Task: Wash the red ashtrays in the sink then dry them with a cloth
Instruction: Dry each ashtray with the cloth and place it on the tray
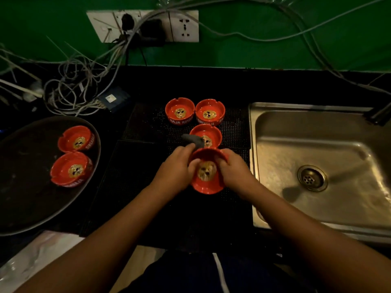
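Gripping tilted ashtray [208, 187] in right hand [234, 172], pinching cloth [193, 140] in left hand [173, 168]; risks slipping if wet, chipping against tabletop [211, 85].

Left arm: bare, entering from the lower left, with the forearm angled up and to the right.
Left hand [175, 166]: back turned up, fingers curled round a dark cloth [193, 141] whose end pokes out past the knuckles. The thumb reaches into the ashtray [208, 185].
Right arm: bare, entering from the lower right, with the forearm angled up and to the left.
Right hand [233, 169]: back turned up, gripping the ashtray's right side with the fingers hooked over its far rim.
Wrists: both roughly in line with their forearms.
Spacing: the hands are close together, one on either side of the ashtray.
Unclear: the thumb area is blurred, so it may be pressing the cloth against the inside.
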Demonstrator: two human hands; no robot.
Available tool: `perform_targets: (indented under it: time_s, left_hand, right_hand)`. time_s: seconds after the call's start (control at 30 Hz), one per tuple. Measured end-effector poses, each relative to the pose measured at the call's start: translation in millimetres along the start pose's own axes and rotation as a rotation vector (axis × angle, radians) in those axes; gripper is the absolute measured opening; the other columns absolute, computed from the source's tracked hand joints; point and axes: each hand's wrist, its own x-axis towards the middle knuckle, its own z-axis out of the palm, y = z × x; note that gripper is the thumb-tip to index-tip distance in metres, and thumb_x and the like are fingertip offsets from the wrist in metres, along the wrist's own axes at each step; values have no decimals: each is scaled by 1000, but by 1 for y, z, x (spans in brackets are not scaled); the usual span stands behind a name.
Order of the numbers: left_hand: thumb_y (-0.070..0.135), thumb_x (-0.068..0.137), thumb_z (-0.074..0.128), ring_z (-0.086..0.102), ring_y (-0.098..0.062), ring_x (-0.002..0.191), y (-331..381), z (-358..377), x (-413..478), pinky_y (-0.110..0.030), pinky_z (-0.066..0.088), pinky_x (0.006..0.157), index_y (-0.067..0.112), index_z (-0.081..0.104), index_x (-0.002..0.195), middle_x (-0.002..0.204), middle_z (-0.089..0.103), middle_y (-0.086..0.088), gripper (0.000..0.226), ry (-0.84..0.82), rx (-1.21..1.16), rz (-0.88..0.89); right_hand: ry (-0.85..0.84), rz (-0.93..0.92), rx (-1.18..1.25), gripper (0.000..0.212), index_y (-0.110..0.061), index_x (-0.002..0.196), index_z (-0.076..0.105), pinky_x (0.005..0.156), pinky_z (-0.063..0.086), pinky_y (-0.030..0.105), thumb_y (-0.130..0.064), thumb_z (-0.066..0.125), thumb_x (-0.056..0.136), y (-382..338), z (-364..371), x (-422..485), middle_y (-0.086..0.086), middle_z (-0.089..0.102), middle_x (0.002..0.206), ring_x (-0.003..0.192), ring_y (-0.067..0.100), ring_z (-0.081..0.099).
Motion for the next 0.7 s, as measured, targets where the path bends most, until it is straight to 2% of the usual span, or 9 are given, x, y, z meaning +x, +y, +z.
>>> perform_targets:
  time_s: [0.07,0.17,0.23,0.3,0.37,0.43,0.47,0.6,0.7]
  left_hand:
    - [37,96,48,51,-15,113,0,-8,4,-30,44,92,26,42,139,124,51,1,45,-147,60,117]
    - [37,95,50,51,-10,109,3,-14,8,-22,41,89,25,49,135,120,55,4,42,-264,17,219]
    - [36,95,52,57,-6,106,-1,-16,10,-23,45,91,25,56,128,117,60,6,35,-321,-140,145]
    - [33,97,49,65,-4,96,-5,-22,8,-24,51,85,26,62,115,107,68,5,24,-427,-470,-33]
    - [38,98,42,69,-9,92,-9,-25,3,-25,54,81,31,64,107,100,72,1,25,-487,-699,-190]
    - [42,97,41,70,-16,91,-13,-25,-6,-28,56,79,31,66,102,97,74,-1,28,-446,-865,-338]
    - [43,97,42,71,-17,88,-15,-23,-11,-29,56,76,29,68,98,92,75,-1,29,-408,-939,-412]
    - [54,94,42,62,-18,90,-28,-11,-24,-34,49,82,28,69,89,87,71,1,38,-235,-950,-605]
    - [44,97,43,63,-20,87,-45,-9,-31,-32,49,72,24,67,98,88,69,-1,31,-96,-962,-647]
  right_hand:
    - [-145,0,-226,23,-20,117,54,76,47,31,-30,51,97,0,-7,4,1,61,104,98,20,60]
    - [-244,6,-259,52,-20,137,35,84,46,31,-36,58,93,-1,-7,4,6,57,123,108,21,56]
    - [-278,-7,-216,77,-24,149,15,95,42,29,-36,63,90,-1,-8,5,-2,49,135,119,18,50]
    - [-352,-23,-90,95,-31,152,-3,99,36,24,-28,67,88,-2,-9,6,-14,41,131,121,7,44]
    - [-455,-58,-28,79,-35,150,18,102,41,26,-20,66,89,0,-6,10,-13,51,133,116,4,53]
    - [-461,-41,29,41,-29,131,54,94,50,29,-19,62,92,3,1,12,-3,67,116,104,8,64]
    - [-427,-6,83,29,-25,121,61,90,52,30,-21,60,93,3,5,12,0,70,108,99,12,67]
    - [-286,111,193,15,-17,104,65,77,55,29,-24,55,95,3,27,12,5,72,99,91,19,69]
    - [-196,128,200,20,-25,116,60,84,56,34,-27,54,96,10,42,10,1,68,108,97,16,66]
